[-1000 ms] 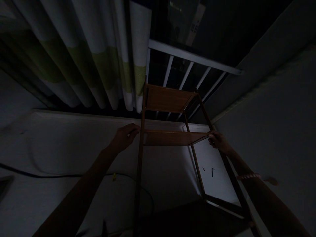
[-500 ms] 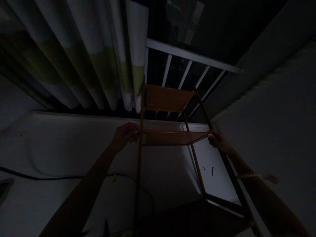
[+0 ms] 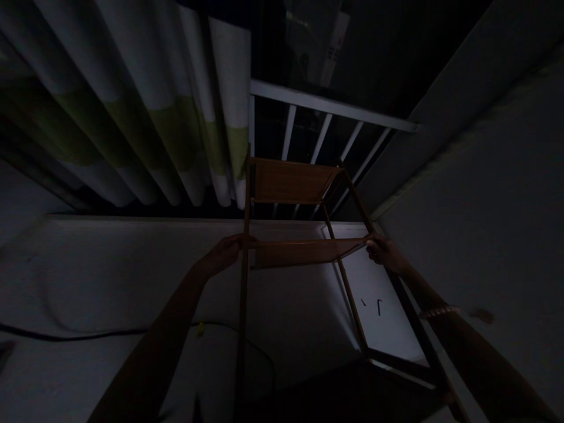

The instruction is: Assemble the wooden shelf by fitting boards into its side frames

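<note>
Rack nr curtain, railing bhd.

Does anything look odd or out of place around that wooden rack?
Mildly odd: a small L-shaped dark piece and a shorter dark piece show against the pale surface seen through the wooden rack, apart from it. It's too dim to tell what they are. No spill or break shows.

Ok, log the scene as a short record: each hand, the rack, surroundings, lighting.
Left hand: fingers around the left post of the wooden rack
Right hand: gripping by the lower visible shelf's right corner
Rack: two shelves visible
Behind: white railing, curtain with green band
Wall: dark cable
Lighting: very dim
</note>
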`<state>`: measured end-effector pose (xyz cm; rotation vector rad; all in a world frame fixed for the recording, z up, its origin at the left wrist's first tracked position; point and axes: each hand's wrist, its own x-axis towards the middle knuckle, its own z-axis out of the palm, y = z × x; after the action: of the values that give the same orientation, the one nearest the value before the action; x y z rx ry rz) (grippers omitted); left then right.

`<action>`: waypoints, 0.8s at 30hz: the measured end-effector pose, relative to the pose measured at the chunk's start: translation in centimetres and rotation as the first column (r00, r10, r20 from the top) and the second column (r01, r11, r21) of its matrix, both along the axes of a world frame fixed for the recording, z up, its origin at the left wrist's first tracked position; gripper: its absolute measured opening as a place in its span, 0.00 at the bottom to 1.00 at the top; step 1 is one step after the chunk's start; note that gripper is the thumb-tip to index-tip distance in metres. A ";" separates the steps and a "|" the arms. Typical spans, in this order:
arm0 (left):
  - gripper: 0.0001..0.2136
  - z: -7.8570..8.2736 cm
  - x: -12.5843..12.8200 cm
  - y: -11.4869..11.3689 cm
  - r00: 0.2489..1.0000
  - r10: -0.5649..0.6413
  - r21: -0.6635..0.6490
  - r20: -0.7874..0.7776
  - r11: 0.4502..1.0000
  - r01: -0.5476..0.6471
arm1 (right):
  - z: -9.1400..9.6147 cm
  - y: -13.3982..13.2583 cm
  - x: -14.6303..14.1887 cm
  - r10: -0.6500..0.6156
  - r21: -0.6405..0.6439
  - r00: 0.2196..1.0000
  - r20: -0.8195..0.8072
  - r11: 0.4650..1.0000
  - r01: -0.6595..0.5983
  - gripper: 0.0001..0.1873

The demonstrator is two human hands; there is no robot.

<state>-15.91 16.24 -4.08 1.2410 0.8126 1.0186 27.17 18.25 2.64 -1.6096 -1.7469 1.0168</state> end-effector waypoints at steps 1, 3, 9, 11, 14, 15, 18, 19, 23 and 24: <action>0.26 -0.2 0.0 0.1 1.000 -0.001 -0.018 0.020 1.000 0.001 | 0.1 0.0 0.0 -0.002 0.001 1.000 0.002 1.000 0.002 0.19; 0.25 -0.4 -0.1 0.4 0.999 0.013 -0.031 0.041 0.999 -0.012 | 0.1 -0.1 -0.1 -0.003 0.002 1.000 0.005 1.000 0.003 0.19; 0.27 -0.1 0.2 0.8 0.999 0.005 -0.025 0.050 1.000 -0.004 | -0.1 0.1 0.0 0.001 0.003 1.000 -0.005 1.000 -0.001 0.19; 0.29 -0.1 0.4 0.8 0.998 0.013 -0.027 0.066 1.000 -0.012 | -0.3 0.2 0.2 0.000 0.000 1.000 -0.009 1.000 0.000 0.19; 0.27 -0.4 0.8 0.9 0.995 0.060 -0.029 0.078 0.998 -0.058 | -0.7 0.4 0.5 0.001 0.002 1.000 -0.008 1.000 -0.001 0.19; 0.26 -0.6 0.8 0.9 0.994 0.078 -0.028 0.079 0.997 -0.076 | -0.8 0.4 0.6 0.003 0.004 1.000 -0.008 1.000 -0.003 0.19; 0.26 -1.0 1.1 0.9 0.990 0.114 -0.023 0.080 0.993 -0.112 | -1.0 0.5 0.8 0.010 0.005 1.000 -0.010 1.000 -0.010 0.19; 0.26 -1.1 1.2 0.9 0.990 0.120 -0.022 0.078 0.993 -0.118 | -1.1 0.5 0.9 0.010 0.005 1.000 -0.011 1.000 -0.010 0.19; 0.22 -1.2 1.2 0.8 0.988 0.140 -0.006 0.057 0.990 -0.140 | -1.1 0.5 0.8 0.011 0.009 1.000 -0.008 1.000 -0.011 0.19; 0.22 -1.2 1.2 0.8 0.988 0.144 0.003 0.050 0.989 -0.145 | -1.1 0.5 0.8 0.014 0.009 1.000 -0.008 1.000 -0.014 0.19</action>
<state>-14.73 17.04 -5.29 1.1705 0.8709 1.1654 28.01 18.73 1.56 -1.5884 -1.7572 1.0187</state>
